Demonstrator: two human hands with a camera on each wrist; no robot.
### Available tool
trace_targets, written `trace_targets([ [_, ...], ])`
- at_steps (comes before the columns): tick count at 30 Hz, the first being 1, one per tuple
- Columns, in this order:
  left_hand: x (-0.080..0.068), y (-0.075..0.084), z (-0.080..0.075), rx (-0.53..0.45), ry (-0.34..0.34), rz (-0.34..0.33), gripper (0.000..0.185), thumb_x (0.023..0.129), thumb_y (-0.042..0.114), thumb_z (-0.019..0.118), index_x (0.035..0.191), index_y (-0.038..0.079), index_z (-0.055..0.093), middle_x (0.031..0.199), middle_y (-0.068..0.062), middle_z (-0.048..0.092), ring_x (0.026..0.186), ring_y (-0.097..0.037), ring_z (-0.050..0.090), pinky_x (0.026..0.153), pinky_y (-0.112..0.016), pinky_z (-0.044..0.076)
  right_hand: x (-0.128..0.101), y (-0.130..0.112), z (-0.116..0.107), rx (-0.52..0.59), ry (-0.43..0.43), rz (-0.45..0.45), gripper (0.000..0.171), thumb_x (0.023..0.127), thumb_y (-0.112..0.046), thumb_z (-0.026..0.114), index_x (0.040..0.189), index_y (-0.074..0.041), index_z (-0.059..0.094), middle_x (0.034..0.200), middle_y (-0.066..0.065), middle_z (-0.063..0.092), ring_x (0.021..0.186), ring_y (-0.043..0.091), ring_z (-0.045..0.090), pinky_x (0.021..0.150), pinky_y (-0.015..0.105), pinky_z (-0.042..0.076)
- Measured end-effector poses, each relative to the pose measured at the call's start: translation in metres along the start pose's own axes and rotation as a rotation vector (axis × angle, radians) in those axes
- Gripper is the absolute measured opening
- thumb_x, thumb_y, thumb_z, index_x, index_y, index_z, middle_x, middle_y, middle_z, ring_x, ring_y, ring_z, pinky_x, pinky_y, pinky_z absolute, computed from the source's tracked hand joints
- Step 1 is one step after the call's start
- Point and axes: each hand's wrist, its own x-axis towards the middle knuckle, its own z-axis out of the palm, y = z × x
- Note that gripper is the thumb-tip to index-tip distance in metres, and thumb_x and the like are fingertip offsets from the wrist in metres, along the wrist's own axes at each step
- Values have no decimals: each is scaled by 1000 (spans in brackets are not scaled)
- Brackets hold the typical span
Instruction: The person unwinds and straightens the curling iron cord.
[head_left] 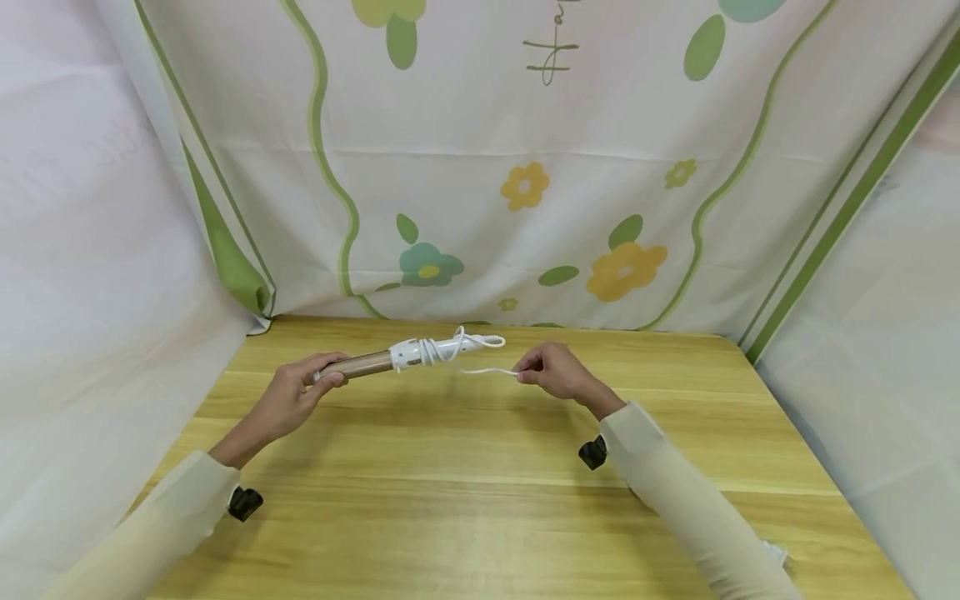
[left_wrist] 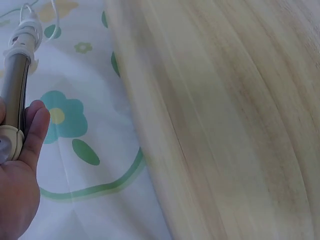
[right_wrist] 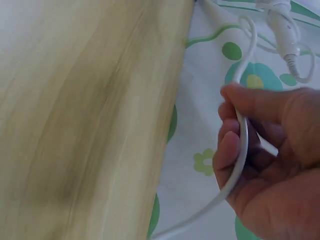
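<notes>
A curling iron (head_left: 360,365) with a gold-brown barrel and white handle is held above the far part of the table, tilted slightly. My left hand (head_left: 288,400) grips it by the barrel's tip, its fingers along the barrel in the left wrist view. White cord (head_left: 487,371) is wound in several turns round the handle (right_wrist: 282,35), with a loop at its end. From there a free length runs to my right hand (head_left: 558,372), which pinches it between thumb and fingers. In the right wrist view a small white piece (right_wrist: 267,146) shows within the curled fingers, mostly hidden.
Below lies a wooden table (head_left: 450,483). A flower-printed cloth (head_left: 465,208) hangs behind its far edge, and pale cloth walls stand at both sides. Near the right forearm, a small white object (head_left: 776,552) is partly hidden by the sleeve.
</notes>
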Motion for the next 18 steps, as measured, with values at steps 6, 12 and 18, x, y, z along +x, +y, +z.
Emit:
trace_targets([
  [6,1,7,-1,-58,-67,4,29,100,13,57,129,10,62,105,-7,72,83,-1,66,66,-25,51,6,-2,4,70,208,114,15,96,-13,65,103,-3,75,95,13,72,82,25,65,66,30,53],
  [12,0,7,0,-64,-124,23,30,99,11,58,128,7,62,107,-10,72,86,-10,69,71,-27,53,9,-3,-5,223,416,77,18,96,-16,66,105,-2,73,92,13,70,78,20,62,64,25,54],
  [18,0,3,1,-25,-120,14,28,99,12,59,126,5,63,103,-10,73,80,-4,65,66,-27,52,3,-7,-21,390,447,-47,24,95,-17,67,107,3,71,91,9,68,76,17,60,66,22,53],
])
